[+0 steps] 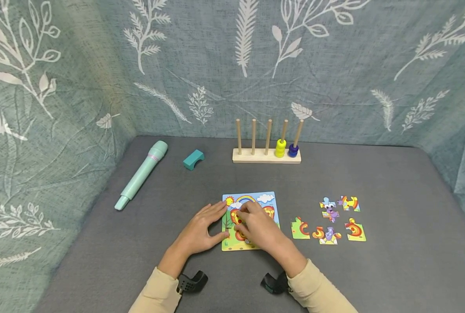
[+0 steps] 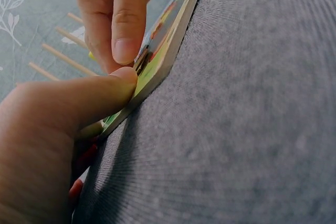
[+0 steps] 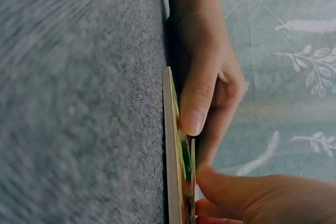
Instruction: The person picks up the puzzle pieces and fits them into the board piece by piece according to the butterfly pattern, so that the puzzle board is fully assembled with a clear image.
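Observation:
A square picture puzzle board (image 1: pixel 236 248), with sun, rainbow and clouds, lies on the table in the head view. My left hand (image 1: pixel 199 230) rests along its left side, fingers fairly straight and thumb spread toward the lower edge. Over the middle of the board, my right hand (image 1: pixel 259 228) pinches a thin puzzle piece (image 3: pixel 192 153), seen edge-on just above the board in the right wrist view. The right fingers hide much of the piece and the picture. In the left wrist view, the left thumb (image 2: pixel 118 85) touches the board close to the right fingertips.
Several loose puzzle pieces (image 1: pixel 329 234) lie right of the board. Behind it stands a wooden peg stand (image 1: pixel 255 158) with yellow and dark blue beads. Further left are a teal arch block (image 1: pixel 194 159) and a mint-green tube (image 1: pixel 140 176). Patterned cloth (image 1: pixel 216 52) hangs at the back.

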A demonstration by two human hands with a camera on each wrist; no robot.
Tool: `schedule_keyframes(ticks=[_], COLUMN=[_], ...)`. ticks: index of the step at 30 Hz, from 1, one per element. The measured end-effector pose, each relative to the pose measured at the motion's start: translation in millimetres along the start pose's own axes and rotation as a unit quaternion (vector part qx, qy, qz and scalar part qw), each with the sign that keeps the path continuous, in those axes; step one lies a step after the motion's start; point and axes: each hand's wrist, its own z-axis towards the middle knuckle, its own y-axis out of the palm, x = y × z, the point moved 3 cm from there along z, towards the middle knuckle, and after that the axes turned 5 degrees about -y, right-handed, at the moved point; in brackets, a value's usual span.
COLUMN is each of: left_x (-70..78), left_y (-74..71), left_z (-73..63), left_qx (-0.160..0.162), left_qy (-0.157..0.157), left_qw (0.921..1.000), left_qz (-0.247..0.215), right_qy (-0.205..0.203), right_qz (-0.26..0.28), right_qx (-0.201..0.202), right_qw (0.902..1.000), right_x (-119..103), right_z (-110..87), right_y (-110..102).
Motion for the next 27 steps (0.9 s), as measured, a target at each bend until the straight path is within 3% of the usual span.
schedule_keyframes(ticks=[9, 16, 27], left_x=[0.9, 3.9, 7.3], left_y=[0.6, 3.3, 5.9], left_z=[1.1, 13.0, 22.9], left_qx=[0.002, 0.026, 0.001], left_qy=[-0.018, -0.027, -0.071], left_qw=[0.9997, 0.9990, 0.9964], left_qz=[-0.019, -0.026, -0.048], right_qy=[-0.017, -0.029, -0.027], right_qz=[-0.020, -0.039, -0.040], right_qx=[0.025, 0.028, 0.040], right_qw=[0.9993, 0.9984, 0.9980], right_x=[-0.5, -1.0, -0.5], right_z=[0.1, 0.5, 1.2], right_y=[2.0, 1.6, 1.8])
